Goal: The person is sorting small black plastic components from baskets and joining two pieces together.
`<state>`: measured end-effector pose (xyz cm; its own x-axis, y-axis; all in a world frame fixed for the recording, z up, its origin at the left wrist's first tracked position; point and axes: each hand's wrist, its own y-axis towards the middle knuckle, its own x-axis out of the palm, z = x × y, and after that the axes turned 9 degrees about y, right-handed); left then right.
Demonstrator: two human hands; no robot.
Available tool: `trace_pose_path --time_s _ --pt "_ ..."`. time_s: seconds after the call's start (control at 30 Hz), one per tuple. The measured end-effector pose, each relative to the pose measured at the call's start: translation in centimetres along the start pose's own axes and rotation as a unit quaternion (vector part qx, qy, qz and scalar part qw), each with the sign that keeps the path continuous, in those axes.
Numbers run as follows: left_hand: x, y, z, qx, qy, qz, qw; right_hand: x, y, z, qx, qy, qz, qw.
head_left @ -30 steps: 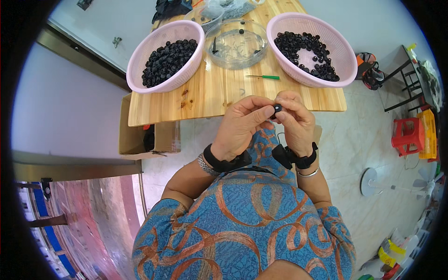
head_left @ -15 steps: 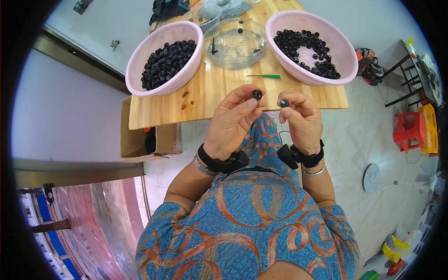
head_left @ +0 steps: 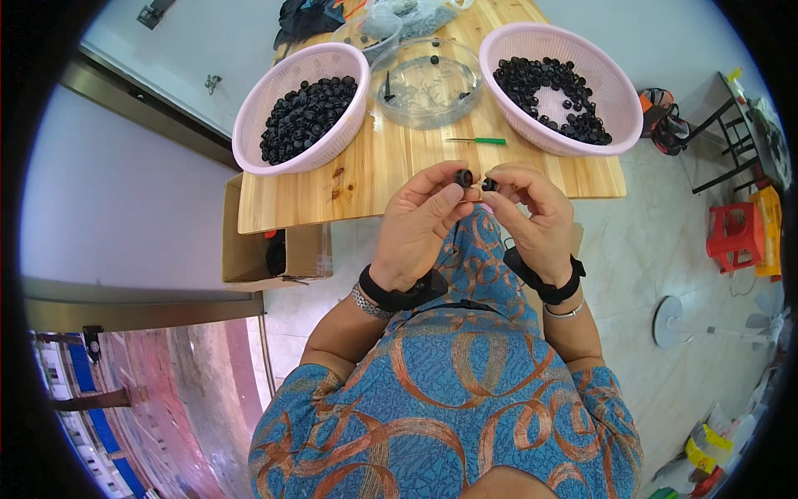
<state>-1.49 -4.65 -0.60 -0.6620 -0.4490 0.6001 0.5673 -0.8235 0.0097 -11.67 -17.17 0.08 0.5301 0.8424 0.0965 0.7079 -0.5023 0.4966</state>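
Between thumb and forefinger, my left hand (head_left: 422,218) pinches a small black ring-shaped cap (head_left: 464,178) with its hollow side showing. My right hand (head_left: 539,218) grips a smaller black round piece (head_left: 490,185) at the fingertips. The two parts are close together over the table's near edge, with a narrow gap between them. Behind my hands a screwdriver (head_left: 489,140) with a green handle lies on the wood. The left pink basket (head_left: 243,137) is heaped with black parts (head_left: 307,116); the right pink basket (head_left: 628,125) holds similar black rings (head_left: 586,125).
A clear round tray (head_left: 399,116) with a few black bits sits between the baskets on the wooden table (head_left: 283,212). Behind it are a clear bowl (head_left: 353,35) and plastic bags. An open cardboard box (head_left: 249,266) stands below left; a red stool (head_left: 736,237) is at right.
My right hand has moved left, bringing its black piece up near the cap in my left hand. The whole view has shifted slightly.
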Motion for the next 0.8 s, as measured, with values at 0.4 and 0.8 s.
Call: trace_pose_path --time_s 0.4,0.8 --pt "-0.2 -0.2 -0.2 -0.006 -0.015 -0.025 1.0 1.0 0.8 -3.3 -0.089 -0.172 -0.023 0.981" --pt "0.2 -0.3 -0.3 0.004 0.035 0.001 0.999 0.6 0.7 -3.1 -0.093 -0.202 -0.041 0.974"
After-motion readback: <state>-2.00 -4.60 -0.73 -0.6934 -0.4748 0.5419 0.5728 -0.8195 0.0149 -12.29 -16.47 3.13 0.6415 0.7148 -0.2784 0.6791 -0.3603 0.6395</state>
